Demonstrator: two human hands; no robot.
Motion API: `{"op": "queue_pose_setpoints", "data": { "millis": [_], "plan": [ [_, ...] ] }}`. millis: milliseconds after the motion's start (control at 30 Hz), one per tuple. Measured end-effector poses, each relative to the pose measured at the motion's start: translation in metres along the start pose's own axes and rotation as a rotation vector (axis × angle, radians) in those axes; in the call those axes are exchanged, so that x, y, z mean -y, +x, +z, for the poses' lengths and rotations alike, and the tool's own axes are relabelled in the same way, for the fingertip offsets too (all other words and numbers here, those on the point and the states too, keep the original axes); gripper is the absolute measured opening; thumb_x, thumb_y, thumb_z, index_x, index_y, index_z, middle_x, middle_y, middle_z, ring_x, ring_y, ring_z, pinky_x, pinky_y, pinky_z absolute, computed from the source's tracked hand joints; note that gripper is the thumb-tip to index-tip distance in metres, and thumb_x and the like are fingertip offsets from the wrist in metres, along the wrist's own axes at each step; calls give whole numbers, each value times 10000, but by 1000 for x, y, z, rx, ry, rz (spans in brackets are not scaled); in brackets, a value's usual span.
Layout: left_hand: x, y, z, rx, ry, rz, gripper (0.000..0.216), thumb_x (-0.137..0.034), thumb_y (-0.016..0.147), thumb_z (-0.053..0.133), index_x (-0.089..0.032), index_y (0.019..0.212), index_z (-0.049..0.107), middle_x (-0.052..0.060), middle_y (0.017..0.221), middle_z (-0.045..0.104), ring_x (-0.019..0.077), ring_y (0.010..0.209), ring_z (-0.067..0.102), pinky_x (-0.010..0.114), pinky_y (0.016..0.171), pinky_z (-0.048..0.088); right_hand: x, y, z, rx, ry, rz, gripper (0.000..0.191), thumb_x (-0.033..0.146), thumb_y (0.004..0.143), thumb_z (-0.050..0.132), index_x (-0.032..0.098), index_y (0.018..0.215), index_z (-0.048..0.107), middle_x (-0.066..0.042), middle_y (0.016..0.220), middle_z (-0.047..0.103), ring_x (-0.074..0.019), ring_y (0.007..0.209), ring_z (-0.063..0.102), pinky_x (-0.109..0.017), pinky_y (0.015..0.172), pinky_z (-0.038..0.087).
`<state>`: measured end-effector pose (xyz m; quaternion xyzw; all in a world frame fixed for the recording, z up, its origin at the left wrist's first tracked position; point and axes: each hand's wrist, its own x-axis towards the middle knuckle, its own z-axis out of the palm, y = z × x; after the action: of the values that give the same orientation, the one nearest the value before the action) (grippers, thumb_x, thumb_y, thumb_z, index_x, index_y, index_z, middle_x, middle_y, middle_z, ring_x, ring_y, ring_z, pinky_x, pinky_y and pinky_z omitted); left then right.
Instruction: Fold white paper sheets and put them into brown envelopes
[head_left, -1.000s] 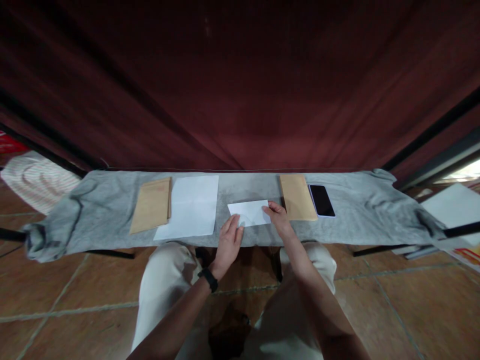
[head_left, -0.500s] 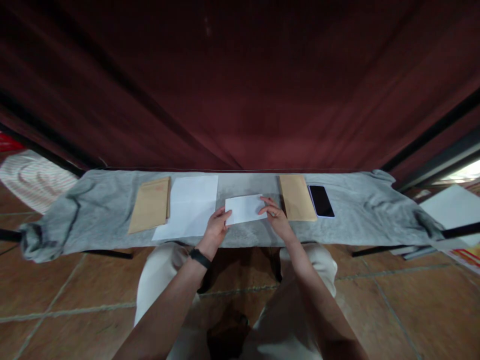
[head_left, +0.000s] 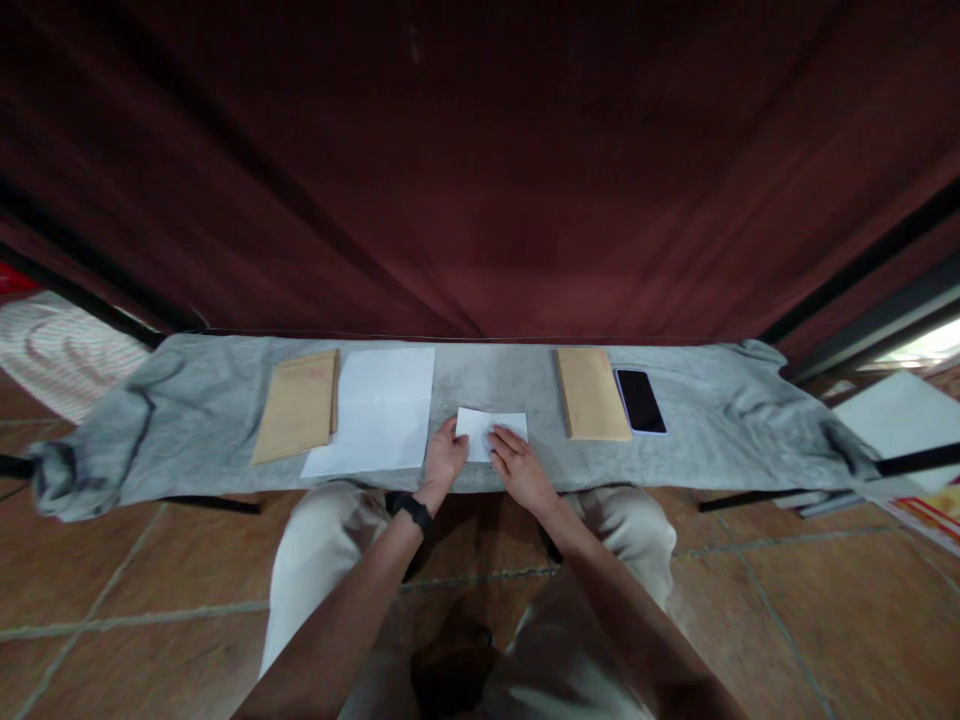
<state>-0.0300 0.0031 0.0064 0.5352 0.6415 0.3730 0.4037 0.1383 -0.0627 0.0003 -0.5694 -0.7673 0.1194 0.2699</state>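
1. Head view: the left hand (head_left: 444,455) rested at the left edge of a small folded white paper (head_left: 501,422), its fingers (head_left: 450,436) close together and slightly bent; whether the thumb pinched the edge could not be told.
2. The right hand (head_left: 517,468) lay palm down on the paper's near right part, fingers (head_left: 504,440) stretched out and a little apart, pressing flat and gripping nothing.
3. The paper lay flat near the front edge of a long bench covered with rumpled grey cloth (head_left: 697,450), between both hands.
4. A black wristband (head_left: 409,507) sat on the left wrist.
5. A larger white sheet (head_left: 382,410) lay just left of the left hand, with a brown paper envelope (head_left: 296,405) touching its far side.
6. A second brown envelope (head_left: 591,393) lay to the right, a black smartphone (head_left: 640,400) just beside it.
7. A dark red curtain (head_left: 480,180) hung behind the bench; terracotta floor tiles (head_left: 787,600) lay below.
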Motion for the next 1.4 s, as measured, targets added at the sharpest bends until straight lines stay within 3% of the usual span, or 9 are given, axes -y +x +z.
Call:
{"op": "queue_pose_setpoints", "data": {
  "millis": [200, 267, 367, 533, 700, 900, 1167, 1300, 1400],
  "plan": [
    [-13, -25, -2, -69, 658, 161, 539, -244, 934, 510, -147, 1465, 492, 130, 946, 763, 268, 837, 732, 353, 811, 552, 6, -3, 4, 3, -130, 55, 404, 299, 1051, 415, 185, 1392, 598, -88, 1503, 539, -217, 1411, 473, -414, 1197, 366],
    [-14, -30, -2, -100, 767, 202, 525, -275, 967, 476, -145, 1475, 476, 146, 1001, 752, 269, 868, 729, 361, 826, 552, 4, -3, 5, -15, -159, 86, 416, 281, 1049, 404, 173, 1411, 578, -103, 1516, 521, -221, 1419, 462, -416, 1196, 360],
    [-11, -36, -2, -138, 831, 381, 484, -237, 983, 421, -137, 1450, 501, 187, 1230, 680, 296, 1105, 671, 424, 975, 513, 3, -4, 7, -32, -214, 97, 445, 270, 1044, 401, 166, 1458, 528, -115, 1551, 474, -242, 1443, 430, -440, 1206, 328],
    [3, -50, 6, 109, 793, 696, 463, -268, 1024, 368, -147, 1448, 508, 145, 1526, 495, 264, 1434, 438, 451, 1184, 366, 2, -6, 10, -37, -249, 107, 460, 262, 1034, 414, 176, 1476, 509, -119, 1566, 451, -253, 1453, 415, -450, 1206, 307],
    [13, -65, 11, 146, 863, 700, 547, -369, 1035, 376, -115, 1518, 414, 172, 1601, 382, 272, 1511, 313, 478, 1234, 278, -7, -7, 6, -44, -277, 144, 475, 314, 1044, 400, 200, 1498, 483, -114, 1591, 407, -280, 1456, 405, -500, 1202, 284],
    [8, -66, 8, 164, 924, 717, 559, -402, 1021, 440, -157, 1524, 430, 177, 1620, 339, 303, 1513, 302, 501, 1219, 295, -22, -5, -2, -52, -322, 207, 507, 342, 1047, 407, 145, 1511, 458, -125, 1561, 454, -315, 1442, 409, -503, 1192, 278],
    [3, -76, 20, 226, 949, 738, 535, -470, 1017, 443, -353, 1537, 400, 20, 1639, 329, 297, 1536, 240, 639, 1231, 152, -33, -3, -8, -42, -337, 245, 487, 320, 1037, 441, 150, 1491, 487, -130, 1568, 447, -315, 1426, 409, -488, 1165, 307],
    [4, -78, 20, 207, 952, 740, 544, -476, 1013, 452, -332, 1536, 408, 44, 1638, 330, 288, 1533, 253, 626, 1236, 146, -34, -4, -7, -49, -344, 242, 487, 318, 1040, 433, 149, 1494, 483, -150, 1566, 445, -319, 1422, 409, -497, 1160, 304],
    [6, -79, 16, 188, 944, 737, 578, -480, 1014, 445, -250, 1542, 407, 100, 1632, 333, 282, 1528, 267, 586, 1244, 167, -34, -4, -6, -55, -351, 239, 485, 312, 1045, 415, 145, 1495, 480, -153, 1558, 456, -319, 1421, 406, -499, 1163, 297]
  ]
}}
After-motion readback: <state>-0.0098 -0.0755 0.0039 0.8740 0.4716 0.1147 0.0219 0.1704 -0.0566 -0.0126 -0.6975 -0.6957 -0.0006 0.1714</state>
